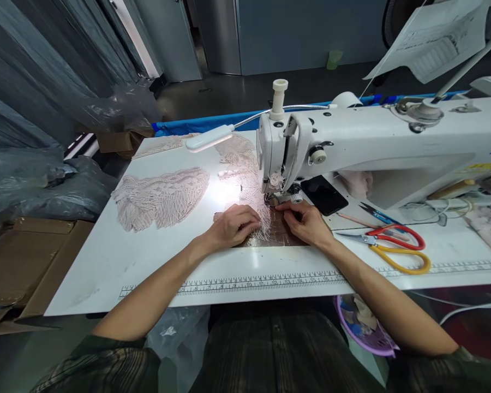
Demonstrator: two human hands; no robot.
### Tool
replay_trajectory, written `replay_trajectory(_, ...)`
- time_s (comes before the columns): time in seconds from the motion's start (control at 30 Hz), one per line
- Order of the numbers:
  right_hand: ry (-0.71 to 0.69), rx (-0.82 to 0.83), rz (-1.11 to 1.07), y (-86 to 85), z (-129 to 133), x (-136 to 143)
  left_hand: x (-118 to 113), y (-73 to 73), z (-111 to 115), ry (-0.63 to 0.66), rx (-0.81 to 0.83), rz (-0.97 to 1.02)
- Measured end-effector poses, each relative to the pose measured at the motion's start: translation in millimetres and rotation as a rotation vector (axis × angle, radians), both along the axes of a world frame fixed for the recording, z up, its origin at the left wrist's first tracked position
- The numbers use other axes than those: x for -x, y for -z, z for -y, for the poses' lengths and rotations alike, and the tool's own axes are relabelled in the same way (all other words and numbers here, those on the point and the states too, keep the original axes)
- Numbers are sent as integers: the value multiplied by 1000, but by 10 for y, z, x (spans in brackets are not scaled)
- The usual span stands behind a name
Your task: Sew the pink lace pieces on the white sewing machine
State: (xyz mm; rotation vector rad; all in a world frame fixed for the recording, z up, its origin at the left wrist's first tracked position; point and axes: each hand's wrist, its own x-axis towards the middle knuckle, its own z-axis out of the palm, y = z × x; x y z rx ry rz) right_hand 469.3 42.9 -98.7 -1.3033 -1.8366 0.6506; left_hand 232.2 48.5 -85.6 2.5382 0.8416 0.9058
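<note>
Partly hidden lace (251, 173), left hand (236, 225) touching, sewing machine (364, 136) cropped

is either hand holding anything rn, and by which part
The left hand is at the near, fringed end of the lace; whether it grips cannot be told. The right hand is beside the presser foot; any hold there is unclear.

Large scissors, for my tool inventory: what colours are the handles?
One red handle, one yellow handle; clearest in the head view.
</note>
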Motion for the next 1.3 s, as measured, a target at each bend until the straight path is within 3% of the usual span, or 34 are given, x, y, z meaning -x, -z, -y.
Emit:
replay_trajectory(0.17, 13, 17, -13, -38, 15, 11, 2, 18, -33, -8, -106, 92)
replay_trajectory(0.3, 3, 1, -30, -65, 31, 22, -13, 18, -30, 96, -208, 18)
replay_trajectory(0.47, -18, -109, 55, -61, 37, 23, -41, 1, -19, 118, -298, -140)
replay_trajectory(0.63, -59, -144, 148, 3, 16, -11, -50, -1, -45, 121, -326, -55)
replay_trajectory(0.77, -193, -225, 266, 76, 0, -49, -48, -4, -60, 113, -324, 10)
replay_trajectory(0.97, -227, -336, 337, 145, -11, -50, -54, 1, -51, 180, -340, -108)
replay_trajectory(1.3, -241, -281, 342, 125, 13, -49, -46, -13, -32, 191, -430, -251)
